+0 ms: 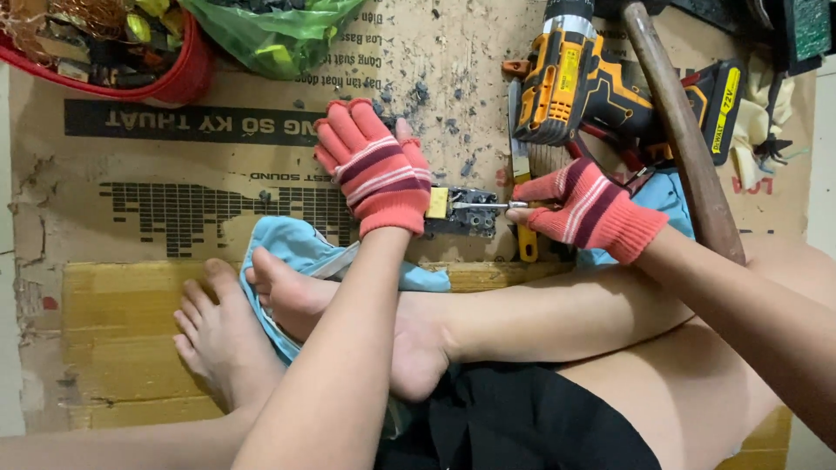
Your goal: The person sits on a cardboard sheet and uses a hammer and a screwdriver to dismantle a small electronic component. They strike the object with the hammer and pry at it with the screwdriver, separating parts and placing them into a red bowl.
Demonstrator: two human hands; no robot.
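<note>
Bare feet (287, 322), gloved hands, drill (583, 83) nearby

Your gloves (376, 170) are knitted cloth, and the part (466, 211) you're working on is dull grey metal. The floor sheet (174, 200) is matt, scuffed cardboard. The hammer handle (684, 130) is smooth wood; the drill (579, 83) is glossy plastic.

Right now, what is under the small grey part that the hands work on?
Brown cardboard lies under the small grey part. The left hand covers its left end, hiding what lies there.
</note>
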